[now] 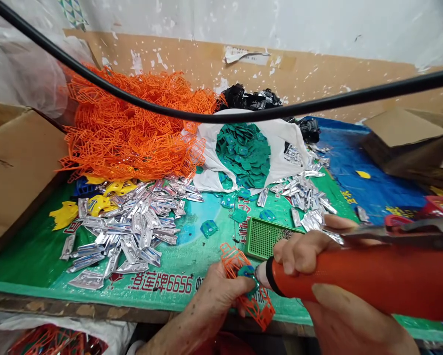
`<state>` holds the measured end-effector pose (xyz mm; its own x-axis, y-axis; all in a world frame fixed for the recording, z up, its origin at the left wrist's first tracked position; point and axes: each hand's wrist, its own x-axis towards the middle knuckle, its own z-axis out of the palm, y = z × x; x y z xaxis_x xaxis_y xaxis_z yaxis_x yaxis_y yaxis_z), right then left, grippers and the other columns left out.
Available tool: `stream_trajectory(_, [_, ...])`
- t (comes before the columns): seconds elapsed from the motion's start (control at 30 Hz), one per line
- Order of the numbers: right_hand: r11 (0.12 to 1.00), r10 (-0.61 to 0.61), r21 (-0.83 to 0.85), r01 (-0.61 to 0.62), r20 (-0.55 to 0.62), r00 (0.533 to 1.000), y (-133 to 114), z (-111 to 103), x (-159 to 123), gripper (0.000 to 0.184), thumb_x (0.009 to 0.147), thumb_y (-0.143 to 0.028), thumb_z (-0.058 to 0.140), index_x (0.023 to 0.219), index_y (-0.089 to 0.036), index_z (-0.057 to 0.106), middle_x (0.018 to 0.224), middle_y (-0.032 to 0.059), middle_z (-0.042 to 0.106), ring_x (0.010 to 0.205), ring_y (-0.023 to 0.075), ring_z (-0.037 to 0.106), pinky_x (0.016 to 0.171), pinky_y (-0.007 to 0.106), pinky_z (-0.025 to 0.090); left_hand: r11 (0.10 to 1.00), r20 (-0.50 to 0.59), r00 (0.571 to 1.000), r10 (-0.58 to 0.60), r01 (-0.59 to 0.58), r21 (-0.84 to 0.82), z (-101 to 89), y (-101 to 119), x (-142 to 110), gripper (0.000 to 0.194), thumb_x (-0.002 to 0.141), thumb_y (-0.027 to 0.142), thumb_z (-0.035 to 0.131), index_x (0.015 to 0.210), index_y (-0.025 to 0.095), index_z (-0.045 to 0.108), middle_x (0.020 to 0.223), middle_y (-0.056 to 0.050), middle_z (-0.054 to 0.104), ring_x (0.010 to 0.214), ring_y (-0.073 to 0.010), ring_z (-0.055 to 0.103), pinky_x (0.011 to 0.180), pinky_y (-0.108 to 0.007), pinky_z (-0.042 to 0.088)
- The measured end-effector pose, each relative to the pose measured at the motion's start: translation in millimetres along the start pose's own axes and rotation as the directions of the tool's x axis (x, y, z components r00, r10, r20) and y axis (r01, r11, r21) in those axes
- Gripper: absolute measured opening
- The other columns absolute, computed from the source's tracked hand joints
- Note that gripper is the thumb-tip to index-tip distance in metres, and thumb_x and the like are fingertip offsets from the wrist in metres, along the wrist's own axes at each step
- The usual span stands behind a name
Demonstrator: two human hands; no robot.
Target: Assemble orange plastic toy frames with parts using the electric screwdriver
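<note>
My left hand (225, 288) pinches an orange plastic frame (260, 315) near the table's front edge. A green plastic piece (246, 272) lies against that frame under my left thumb. Wrapped in my right hand (317, 256) is an orange-red electric screwdriver (358, 276), with its nose pointing left and meeting the green piece. Its tip and any screw there are hidden. Just beyond the nose sits a green perforated tray (260, 236) with small dark screws at its right side. Loose green pieces (209, 228) are scattered behind my hands.
Orange frames (132, 128) are heaped at the back left. A white bag (284, 143) holds many green pieces. Silvery parts (132, 236) lie in piles on both sides, with yellow parts (64, 214) at left. Cardboard boxes (18, 167) flank the table. A black cable (206, 117) hangs across the view.
</note>
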<state>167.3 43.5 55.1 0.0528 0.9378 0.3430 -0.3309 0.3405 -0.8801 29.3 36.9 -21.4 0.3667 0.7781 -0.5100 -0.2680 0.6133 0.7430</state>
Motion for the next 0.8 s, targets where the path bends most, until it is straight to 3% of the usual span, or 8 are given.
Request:
stream_trajectory(0.3, [0.997,0.003,-0.081,-0.004,-0.018,1.0,-2.6,2.9,-0.7,0.046,0.076,-0.03,0.076,0.118,-0.033,0.058,0.071,-0.0015,0.063,0.064,0.0166,0.06,0.072,0.037,0.054,0.997,-0.031,0.999,0.023,-0.02,0.076,1.6,0.4,-1.8,0.021,0.063,0.029,0.07,0.072,0.015,0.057,0.063,-0.001,0.059,0.046,-0.0089,0.046,0.038,-0.018,0.038])
stream_trajectory(0.53, [0.998,-0.04,-0.048,0.042,0.047,0.998,5.1,8.1,-0.5,0.038,0.081,-0.022,0.071,0.115,-0.031,0.058,0.071,-0.0041,0.061,0.062,0.0133,0.058,0.063,0.031,0.051,0.995,-0.085,0.995,0.053,-0.045,0.084,1.1,-6.9,-2.2,0.018,0.065,0.029,0.07,0.068,0.015,0.057,0.059,0.001,0.056,0.045,-0.0088,0.045,0.038,-0.019,0.036])
stream_trajectory(0.8, [0.996,0.056,-0.072,-0.05,0.085,0.995,7.4,9.7,2.9,0.032,0.077,-0.025,0.071,0.106,-0.03,0.058,0.069,-0.0037,0.061,0.059,0.016,0.058,0.059,0.034,0.049,0.996,-0.075,0.995,0.067,-0.063,0.062,2.9,-4.4,-3.4,0.02,0.064,0.032,0.07,0.064,0.015,0.058,0.053,0.002,0.054,0.045,-0.0093,0.047,0.04,-0.019,0.038])
